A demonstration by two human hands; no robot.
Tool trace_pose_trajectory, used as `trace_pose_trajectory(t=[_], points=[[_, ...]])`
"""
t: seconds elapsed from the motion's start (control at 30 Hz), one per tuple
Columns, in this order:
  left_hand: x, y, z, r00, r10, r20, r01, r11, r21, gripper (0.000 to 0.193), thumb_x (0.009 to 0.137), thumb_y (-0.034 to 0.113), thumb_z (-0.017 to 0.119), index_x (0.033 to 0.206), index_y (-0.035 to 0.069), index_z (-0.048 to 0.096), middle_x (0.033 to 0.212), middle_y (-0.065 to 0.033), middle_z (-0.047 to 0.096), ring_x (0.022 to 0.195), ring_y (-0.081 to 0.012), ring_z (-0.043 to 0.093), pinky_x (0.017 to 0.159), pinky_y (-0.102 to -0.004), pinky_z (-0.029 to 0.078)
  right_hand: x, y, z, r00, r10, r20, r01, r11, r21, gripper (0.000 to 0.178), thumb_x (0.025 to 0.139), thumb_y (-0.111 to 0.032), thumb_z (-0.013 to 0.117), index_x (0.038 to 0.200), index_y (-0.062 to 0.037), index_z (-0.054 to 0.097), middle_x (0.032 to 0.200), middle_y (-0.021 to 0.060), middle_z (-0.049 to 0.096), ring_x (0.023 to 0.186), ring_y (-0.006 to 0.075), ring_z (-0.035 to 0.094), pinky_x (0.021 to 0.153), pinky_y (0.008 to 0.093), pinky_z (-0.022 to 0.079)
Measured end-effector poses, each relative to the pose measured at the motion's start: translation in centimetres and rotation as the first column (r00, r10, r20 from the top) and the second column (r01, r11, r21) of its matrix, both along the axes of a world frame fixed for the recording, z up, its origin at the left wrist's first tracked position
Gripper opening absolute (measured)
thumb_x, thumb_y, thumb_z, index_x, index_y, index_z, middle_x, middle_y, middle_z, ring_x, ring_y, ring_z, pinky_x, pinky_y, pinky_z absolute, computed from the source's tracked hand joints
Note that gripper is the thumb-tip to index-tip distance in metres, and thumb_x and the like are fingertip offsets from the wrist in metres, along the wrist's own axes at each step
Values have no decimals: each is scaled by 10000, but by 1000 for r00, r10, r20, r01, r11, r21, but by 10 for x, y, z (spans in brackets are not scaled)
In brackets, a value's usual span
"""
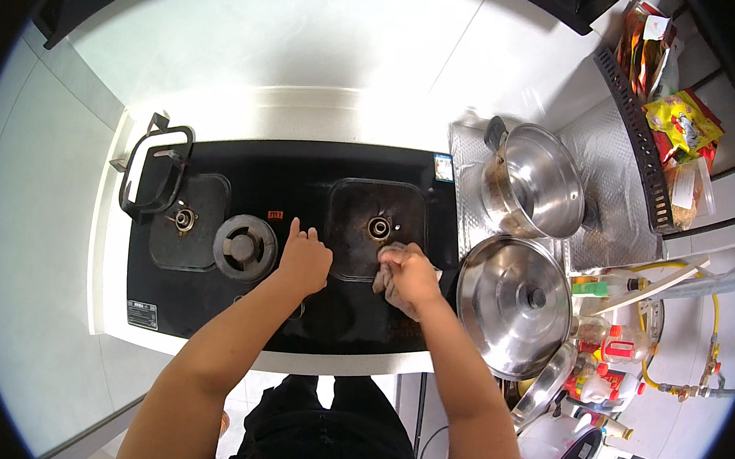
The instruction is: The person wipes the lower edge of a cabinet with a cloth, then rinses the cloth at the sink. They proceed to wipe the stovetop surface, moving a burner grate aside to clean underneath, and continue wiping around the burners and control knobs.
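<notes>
A black two-burner gas cooktop (360, 320) lies in front of me. My right hand (415, 281) is closed around a crumpled greyish rag (385, 278), down at the front right corner of the right burner recess (346, 228). In that recess the bare burner nozzle (379, 228) shows. Left of it, my left hand (305, 261) is over the middle of the cooktop, its fingers stretched forward and nothing seen in them. Beside that hand, a round burner head (245, 247) sits at the edge of the left recess. Another bare nozzle (183, 219) shows there.
Black pan supports (186, 142) lean at the cooktop's left end. On the right stand a steel pot (517, 189) and a large steel lid (512, 314) with a black knob. Several bottles (622, 344) and a black rack (637, 147) with food packets line the right side.
</notes>
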State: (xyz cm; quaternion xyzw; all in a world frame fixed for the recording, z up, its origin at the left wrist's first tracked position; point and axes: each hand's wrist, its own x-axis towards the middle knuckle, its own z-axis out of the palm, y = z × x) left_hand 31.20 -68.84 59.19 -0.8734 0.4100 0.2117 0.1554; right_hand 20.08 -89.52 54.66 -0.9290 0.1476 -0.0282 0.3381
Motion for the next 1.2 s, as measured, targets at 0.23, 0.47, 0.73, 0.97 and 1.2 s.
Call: trace_pose_trajectory(t=[0.23, 0.47, 0.73, 0.97, 1.2], points=[[-1, -1, 0, 1000, 15, -19, -14, 1000, 23, 696, 751, 460, 732, 1271, 22, 585, 1418, -218, 459, 1254, -313, 501, 1169, -532, 147, 55, -68, 1, 995, 52, 86, -68, 977, 201, 216, 829, 19, 628, 944, -122, 745, 952, 139, 630, 923, 323, 645, 825, 360, 516], [1, -2, 7, 996, 65, -59, -60, 995, 78, 719, 768, 457, 721, 1317, 26, 548, 1466, -212, 407, 1326, -312, 437, 1171, -541, 125, 78, -63, 18, 931, 305, -199, -306, 952, 30, 249, 813, 9, 600, 937, -154, 742, 1061, 131, 615, 1028, 313, 624, 862, 367, 508], [-3, 0, 2, 997, 66, -28, -65, 997, 36, 729, 763, 446, 729, 1327, 24, 540, 1460, -208, 414, 1322, -313, 436, 1167, -545, 133, 103, -65, 23, 884, 452, -119, -464, 880, -100, 231, 748, -75, 651, 922, -190, 750, 1060, 78, 616, 1020, 299, 623, 854, 388, 512], [-3, -1, 4, 996, 78, -36, -76, 996, 53, 705, 782, 434, 713, 1329, 25, 537, 1460, -197, 415, 1329, -308, 428, 1169, -542, 128, 101, -85, 22, 869, 470, -153, -479, 878, -24, 306, 785, -46, 640, 1001, -230, 755, 1050, 83, 615, 1011, 297, 627, 876, 394, 510], [-4, 3, -2, 998, 66, -9, -66, 998, -21, 657, 773, 400, 713, 1285, 15, 565, 1429, -212, 439, 1300, -318, 449, 1168, -543, 130, 85, -84, 17, 846, 487, -218, -501, 865, -13, 360, 828, -38, 608, 1028, -303, 749, 1043, 73, 617, 1043, 287, 614, 870, 377, 512]])
